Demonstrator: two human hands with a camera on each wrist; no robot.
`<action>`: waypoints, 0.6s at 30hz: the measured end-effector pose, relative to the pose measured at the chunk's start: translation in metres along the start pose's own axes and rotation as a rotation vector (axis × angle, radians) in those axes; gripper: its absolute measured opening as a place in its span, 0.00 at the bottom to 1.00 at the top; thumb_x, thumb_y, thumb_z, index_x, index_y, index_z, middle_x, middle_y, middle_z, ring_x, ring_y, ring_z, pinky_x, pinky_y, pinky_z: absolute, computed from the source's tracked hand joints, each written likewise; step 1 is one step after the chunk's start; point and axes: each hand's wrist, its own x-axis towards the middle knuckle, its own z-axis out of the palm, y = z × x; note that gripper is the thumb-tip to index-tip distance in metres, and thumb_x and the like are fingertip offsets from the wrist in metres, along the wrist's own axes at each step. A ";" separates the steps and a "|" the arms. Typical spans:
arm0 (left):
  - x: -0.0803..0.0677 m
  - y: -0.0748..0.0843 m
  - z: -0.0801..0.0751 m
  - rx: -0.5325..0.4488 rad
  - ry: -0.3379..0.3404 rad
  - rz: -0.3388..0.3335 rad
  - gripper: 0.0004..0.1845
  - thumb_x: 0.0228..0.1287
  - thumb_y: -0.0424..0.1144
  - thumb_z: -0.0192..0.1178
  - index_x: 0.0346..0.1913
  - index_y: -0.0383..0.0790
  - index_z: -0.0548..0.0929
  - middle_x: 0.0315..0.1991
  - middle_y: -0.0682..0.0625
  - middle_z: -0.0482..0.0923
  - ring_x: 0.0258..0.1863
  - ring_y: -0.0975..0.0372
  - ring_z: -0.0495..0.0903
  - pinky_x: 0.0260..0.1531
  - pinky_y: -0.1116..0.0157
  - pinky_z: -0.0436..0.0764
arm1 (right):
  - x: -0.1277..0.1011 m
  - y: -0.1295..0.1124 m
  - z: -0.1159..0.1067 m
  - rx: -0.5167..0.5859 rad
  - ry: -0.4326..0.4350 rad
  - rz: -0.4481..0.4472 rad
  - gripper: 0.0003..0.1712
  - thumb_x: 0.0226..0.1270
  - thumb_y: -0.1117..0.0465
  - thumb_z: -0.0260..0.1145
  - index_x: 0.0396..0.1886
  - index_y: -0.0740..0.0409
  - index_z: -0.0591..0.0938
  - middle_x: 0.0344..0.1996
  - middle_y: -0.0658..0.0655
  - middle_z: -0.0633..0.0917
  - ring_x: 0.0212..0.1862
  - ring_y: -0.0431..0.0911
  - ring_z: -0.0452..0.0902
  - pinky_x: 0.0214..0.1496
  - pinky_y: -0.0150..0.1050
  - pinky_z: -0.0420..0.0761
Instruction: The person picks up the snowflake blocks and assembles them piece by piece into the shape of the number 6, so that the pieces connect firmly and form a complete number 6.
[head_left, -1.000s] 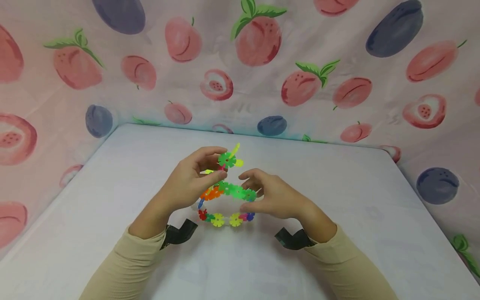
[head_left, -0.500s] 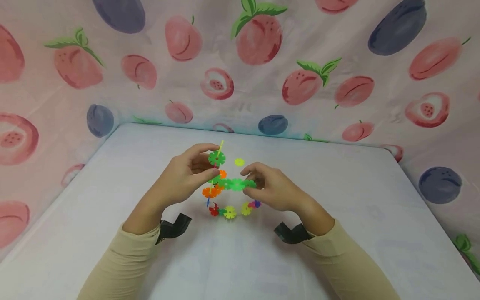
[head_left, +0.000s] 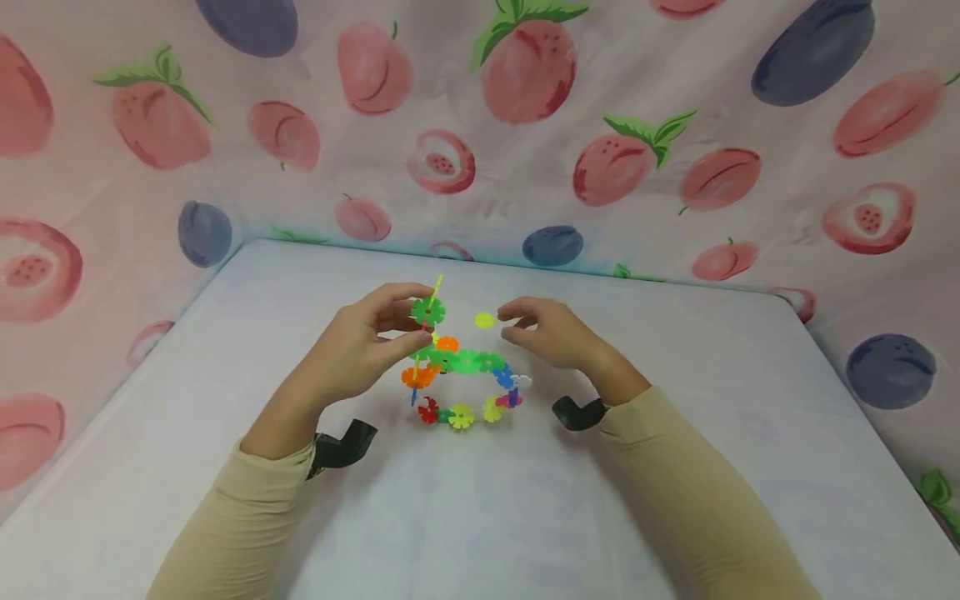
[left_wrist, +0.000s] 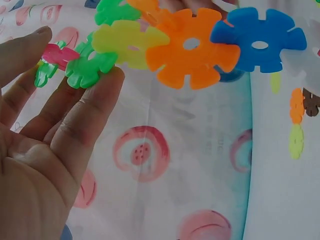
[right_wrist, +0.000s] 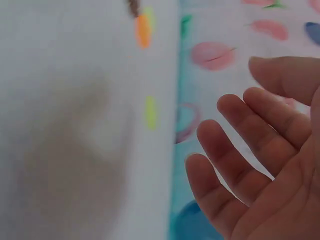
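A ring of interlocked plastic snowflake discs [head_left: 461, 415] in many colours hangs from my left hand [head_left: 367, 346]. My left thumb and fingers pinch its upper end, around a pink disc [left_wrist: 59, 55] and a green disc [left_wrist: 91, 65]. A yellow disc sticks up above another green disc [head_left: 427, 311] at the top. In the left wrist view, an orange disc [left_wrist: 170, 65] and a blue disc [left_wrist: 260, 55] extend rightward from the fingers. My right hand [head_left: 558, 333] holds nothing, its fingers loosely bent in the right wrist view. Just left of its fingertips lies a loose yellow disc [head_left: 484, 320].
The white table [head_left: 637, 517] spreads beneath both hands. Behind the ring lies a loose orange disc [head_left: 447, 343]; a brown disc [left_wrist: 311, 104] shows beside it in the left wrist view. A fruit-print cloth [head_left: 495, 167] hangs around the back and sides.
My right hand has left the ring's green discs and moved away from me, close to the loose yellow disc. My left hand, still pinching the ring, has shifted slightly left.
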 end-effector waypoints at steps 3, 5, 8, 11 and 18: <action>0.000 0.000 -0.001 -0.005 -0.006 0.010 0.25 0.68 0.35 0.65 0.66 0.45 0.74 0.51 0.46 0.83 0.51 0.58 0.83 0.47 0.54 0.81 | 0.017 0.013 0.008 -0.073 -0.074 0.062 0.24 0.74 0.56 0.61 0.66 0.60 0.77 0.61 0.58 0.79 0.59 0.54 0.75 0.60 0.51 0.76; 0.000 0.000 -0.002 -0.010 -0.012 0.021 0.26 0.67 0.34 0.66 0.66 0.44 0.74 0.50 0.46 0.83 0.51 0.58 0.83 0.47 0.55 0.81 | 0.025 0.017 0.013 -0.114 -0.103 0.098 0.25 0.74 0.56 0.60 0.68 0.57 0.76 0.63 0.57 0.78 0.60 0.54 0.74 0.62 0.52 0.74; 0.000 0.000 -0.002 -0.021 -0.018 0.039 0.26 0.66 0.32 0.66 0.66 0.43 0.74 0.49 0.47 0.84 0.50 0.58 0.83 0.45 0.56 0.82 | 0.035 0.022 0.019 -0.171 -0.132 0.141 0.27 0.74 0.54 0.59 0.70 0.52 0.74 0.66 0.54 0.76 0.62 0.53 0.72 0.65 0.51 0.72; 0.000 0.000 -0.002 -0.032 -0.022 0.054 0.26 0.66 0.31 0.66 0.65 0.42 0.74 0.48 0.47 0.84 0.49 0.58 0.83 0.44 0.56 0.82 | 0.043 0.023 0.022 -0.197 -0.160 0.161 0.29 0.72 0.54 0.60 0.72 0.51 0.73 0.67 0.54 0.74 0.63 0.54 0.72 0.67 0.52 0.69; -0.002 0.002 -0.005 -0.046 -0.048 0.064 0.27 0.65 0.29 0.67 0.65 0.41 0.74 0.48 0.46 0.83 0.49 0.57 0.83 0.45 0.57 0.83 | 0.046 0.021 0.027 -0.239 -0.207 0.170 0.30 0.71 0.53 0.61 0.71 0.54 0.73 0.68 0.56 0.74 0.69 0.54 0.67 0.71 0.52 0.63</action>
